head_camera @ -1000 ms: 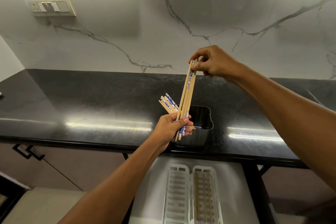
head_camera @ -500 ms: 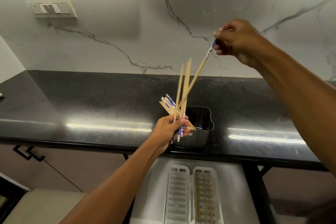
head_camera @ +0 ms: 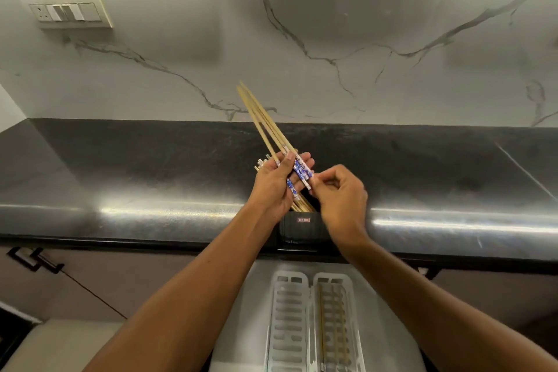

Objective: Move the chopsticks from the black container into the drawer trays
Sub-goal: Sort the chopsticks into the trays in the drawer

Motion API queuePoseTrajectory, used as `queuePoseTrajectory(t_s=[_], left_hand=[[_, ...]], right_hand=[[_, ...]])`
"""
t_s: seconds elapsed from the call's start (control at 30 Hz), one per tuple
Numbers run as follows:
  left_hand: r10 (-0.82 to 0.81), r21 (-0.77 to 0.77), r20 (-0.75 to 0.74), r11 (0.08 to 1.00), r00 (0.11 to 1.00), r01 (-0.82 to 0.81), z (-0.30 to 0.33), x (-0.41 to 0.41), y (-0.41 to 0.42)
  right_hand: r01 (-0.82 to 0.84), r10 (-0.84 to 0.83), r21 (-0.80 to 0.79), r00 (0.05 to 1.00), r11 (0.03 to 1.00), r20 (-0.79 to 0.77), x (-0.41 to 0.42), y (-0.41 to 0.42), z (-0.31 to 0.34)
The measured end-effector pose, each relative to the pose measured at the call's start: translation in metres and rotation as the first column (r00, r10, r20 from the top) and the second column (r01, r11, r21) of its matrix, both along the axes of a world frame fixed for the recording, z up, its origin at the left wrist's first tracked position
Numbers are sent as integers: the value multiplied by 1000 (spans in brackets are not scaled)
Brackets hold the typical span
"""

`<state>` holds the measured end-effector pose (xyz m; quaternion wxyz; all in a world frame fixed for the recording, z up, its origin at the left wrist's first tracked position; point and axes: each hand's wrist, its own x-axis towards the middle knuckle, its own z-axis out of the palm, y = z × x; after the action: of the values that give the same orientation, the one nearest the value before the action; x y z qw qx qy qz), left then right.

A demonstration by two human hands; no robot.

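Observation:
My left hand holds a bundle of wooden chopsticks with blue-and-white patterned ends, their thin tips slanting up and to the left. My right hand pinches the patterned end of one chopstick lying across my left fingers. The black container stands on the counter near its front edge, mostly hidden behind both hands; more chopsticks poke out behind my left hand. Below, two white slotted drawer trays lie side by side in the open drawer, the right one holding a few chopsticks.
A black stone countertop runs across the view with a marble-patterned wall behind it. A switch panel is on the wall at upper left. Dark cabinet handles sit below the counter on the left.
My right hand came down from high at the right to the bundle and now pinches a chopstick end. The bundle in my left hand tilted from upright to slanting left.

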<state>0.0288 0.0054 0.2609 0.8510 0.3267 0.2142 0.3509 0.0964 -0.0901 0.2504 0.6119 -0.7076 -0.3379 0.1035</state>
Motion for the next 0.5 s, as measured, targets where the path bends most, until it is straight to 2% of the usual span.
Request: queuePoseTrajectory(t_s=[0.13,0.23,0.33,0.4,0.5], left_hand=[[10,52,-46,999,999,-8,-5,-2,-4],[44,138,-130,990,991,-26,-7,0,-7],[52,261,-192,965,980,0,-9,5,-15],[24,347,-234,936,972,61,-14,11,-24],[-3,470,-354,864,935,181,-24,24,-41]], right_hand=[[-94,93,7,991,996,96,-6,-7,-12],[-154,164,-72,974,985,155,-1,-10,-16],[-39,54,-81,980,996,190,18,-11,-1],[-23,27,-31,991,999,128,38,-9,23],[-236,239,39,963,971,-128,64,-9,56]])
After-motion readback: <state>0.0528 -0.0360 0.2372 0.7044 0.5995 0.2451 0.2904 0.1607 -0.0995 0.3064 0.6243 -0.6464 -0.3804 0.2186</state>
